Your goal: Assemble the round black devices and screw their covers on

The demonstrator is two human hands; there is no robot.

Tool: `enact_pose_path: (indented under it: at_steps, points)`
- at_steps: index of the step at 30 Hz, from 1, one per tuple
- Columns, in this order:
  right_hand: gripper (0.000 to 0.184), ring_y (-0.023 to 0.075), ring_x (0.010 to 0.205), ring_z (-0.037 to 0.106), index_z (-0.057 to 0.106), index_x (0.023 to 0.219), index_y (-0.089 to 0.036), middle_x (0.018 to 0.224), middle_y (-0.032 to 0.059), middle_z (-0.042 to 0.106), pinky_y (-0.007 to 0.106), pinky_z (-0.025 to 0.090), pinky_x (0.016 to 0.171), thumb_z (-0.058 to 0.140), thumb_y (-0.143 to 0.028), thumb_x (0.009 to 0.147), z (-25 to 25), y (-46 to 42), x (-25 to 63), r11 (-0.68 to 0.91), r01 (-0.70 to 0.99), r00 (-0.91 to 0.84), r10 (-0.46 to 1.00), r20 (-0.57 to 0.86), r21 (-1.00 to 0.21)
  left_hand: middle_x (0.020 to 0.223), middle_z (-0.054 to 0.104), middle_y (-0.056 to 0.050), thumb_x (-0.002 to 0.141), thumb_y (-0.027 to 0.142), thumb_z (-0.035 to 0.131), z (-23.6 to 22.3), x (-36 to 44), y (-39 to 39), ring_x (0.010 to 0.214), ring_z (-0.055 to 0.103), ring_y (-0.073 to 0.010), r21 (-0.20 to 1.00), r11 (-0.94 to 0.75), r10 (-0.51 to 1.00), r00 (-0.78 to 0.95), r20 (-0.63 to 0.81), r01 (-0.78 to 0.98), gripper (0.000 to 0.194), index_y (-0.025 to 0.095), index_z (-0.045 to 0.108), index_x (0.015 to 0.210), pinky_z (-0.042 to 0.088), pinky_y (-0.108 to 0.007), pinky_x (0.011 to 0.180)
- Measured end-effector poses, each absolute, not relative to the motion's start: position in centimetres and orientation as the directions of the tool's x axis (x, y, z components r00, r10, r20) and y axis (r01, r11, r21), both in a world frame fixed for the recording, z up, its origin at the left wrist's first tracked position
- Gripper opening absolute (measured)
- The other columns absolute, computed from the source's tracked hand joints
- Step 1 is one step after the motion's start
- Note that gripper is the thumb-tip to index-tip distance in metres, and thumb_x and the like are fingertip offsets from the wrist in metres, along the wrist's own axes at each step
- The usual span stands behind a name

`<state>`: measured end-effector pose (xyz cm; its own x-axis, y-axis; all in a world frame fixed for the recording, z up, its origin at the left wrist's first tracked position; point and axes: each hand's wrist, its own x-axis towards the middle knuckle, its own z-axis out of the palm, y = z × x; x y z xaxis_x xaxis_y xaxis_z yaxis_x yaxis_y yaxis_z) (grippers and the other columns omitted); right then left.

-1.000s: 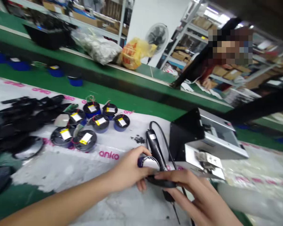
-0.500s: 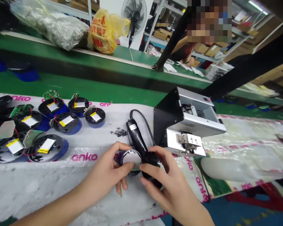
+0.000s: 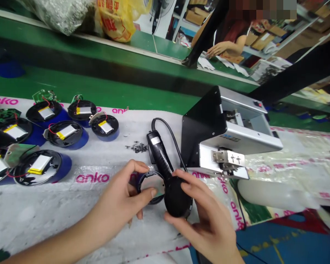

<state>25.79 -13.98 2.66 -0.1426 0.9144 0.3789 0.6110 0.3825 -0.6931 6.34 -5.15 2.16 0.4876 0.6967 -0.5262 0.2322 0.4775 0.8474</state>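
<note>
Left hand point(image 3: 127, 196) grips blue-and-black round plastic housing point(image 3: 153, 181); right hand point(image 3: 211, 209) holds black round plastic cover point(image 3: 178, 198) just beside it, near front edge of white plastic-sheeted surface point(image 3: 121, 240). Apparently joining step; calls for rim alignment.

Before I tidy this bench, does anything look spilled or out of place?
Possibly the small black pieces: they lie loose and scattered on the white sheet, beyond the left hand and beside the corded black tool, rather than in a container. They're too small to identify.
</note>
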Motion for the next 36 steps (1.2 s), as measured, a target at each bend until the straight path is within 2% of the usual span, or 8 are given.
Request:
enact_pose_path:
  at_steps: [3,7,14,21,25,28,32,36]
  points:
    - [0.062,0.0208,0.132,0.051,0.049,0.132,-0.017,0.143,0.0120,0.048,0.029,0.045,0.112,0.074,-0.001,0.078,2.8,-13.8,25.6,0.415,0.663,-0.154,0.890,0.429,-0.623,0.054,0.054,0.010,0.081,0.040,0.071,2.0,6.3,-5.2,0.037,0.050,-0.0101,0.846,0.478,0.686,0.501,-0.527,0.236,0.037,0.028,0.046,0.105,0.034,-0.013,0.031]
    - [0.061,0.0230,0.133,0.050,0.051,0.131,-0.019,0.146,0.0116,0.044,0.032,0.048,0.110,0.073,0.000,0.077,2.7,-14.0,25.5,0.434,0.672,-0.186,0.884,0.430,-0.601,0.046,0.049,0.012,0.083,0.042,0.070,1.9,6.1,-5.3,0.038,0.049,-0.0106,0.851,0.470,0.683,0.513,-0.519,0.234,0.037,0.029,0.045,0.107,0.036,-0.013,0.033]
    - [0.057,0.0210,0.132,0.050,0.052,0.133,-0.017,0.144,0.0110,0.047,0.032,0.046,0.113,0.072,-0.003,0.081,3.1,-13.7,25.1,0.441,0.735,-0.236,0.878,0.415,-0.515,0.049,0.050,0.013,0.084,0.037,0.070,2.0,6.1,-5.2,0.039,0.050,-0.0098,0.864,0.472,0.683,0.546,-0.486,0.178,0.033,0.029,0.046,0.105,0.038,-0.013,0.033]
    - [0.054,0.0194,0.131,0.051,0.051,0.137,-0.019,0.141,0.0103,0.051,0.033,0.048,0.111,0.069,-0.011,0.086,4.1,-12.6,24.7,0.440,0.750,-0.288,0.890,0.355,-0.494,0.059,0.056,0.011,0.086,0.032,0.068,1.6,6.0,-4.9,0.040,0.054,-0.0086,0.875,0.478,0.680,0.601,-0.421,0.074,0.028,0.027,0.046,0.102,0.042,-0.014,0.035]
    - [0.054,0.0176,0.130,0.056,0.049,0.140,-0.020,0.141,0.0093,0.056,0.030,0.047,0.111,0.068,-0.024,0.090,4.5,-11.5,24.6,0.428,0.773,-0.353,0.904,0.242,-0.469,0.062,0.061,0.006,0.090,0.037,0.060,1.3,5.2,-3.6,0.045,0.062,-0.0129,0.845,0.535,0.586,0.724,-0.365,-0.007,0.024,0.022,0.046,0.103,0.052,-0.022,0.042]
    - [0.055,0.0179,0.131,0.056,0.046,0.143,-0.021,0.142,0.0088,0.057,0.031,0.048,0.110,0.066,-0.025,0.091,4.8,-10.9,24.6,0.435,0.762,-0.409,0.898,0.163,-0.480,0.069,0.069,-0.001,0.092,0.033,0.058,1.2,4.5,-2.4,0.056,0.070,-0.0171,0.793,0.609,0.473,0.809,-0.349,-0.014,0.023,0.019,0.048,0.107,0.058,-0.028,0.055]
    - [0.056,0.0221,0.132,0.055,0.047,0.143,-0.021,0.140,0.0102,0.060,0.038,0.049,0.109,0.066,-0.026,0.091,4.7,-10.3,24.5,0.452,0.772,-0.428,0.889,0.160,-0.446,0.072,0.070,-0.003,0.094,0.025,0.054,1.0,3.9,-1.7,0.061,0.072,-0.0173,0.757,0.652,0.407,0.859,-0.310,-0.036,0.023,0.020,0.049,0.116,0.058,-0.029,0.061]
    - [0.052,0.0217,0.127,0.060,0.051,0.139,-0.014,0.136,0.0148,0.062,0.033,0.052,0.104,0.065,-0.026,0.091,4.3,-10.3,24.2,0.448,0.809,-0.404,0.894,0.193,-0.380,0.070,0.070,-0.003,0.093,0.021,0.052,0.8,3.7,-1.4,0.060,0.071,-0.0163,0.694,0.718,0.359,0.881,-0.308,-0.050,0.024,0.019,0.050,0.117,0.057,-0.029,0.063]
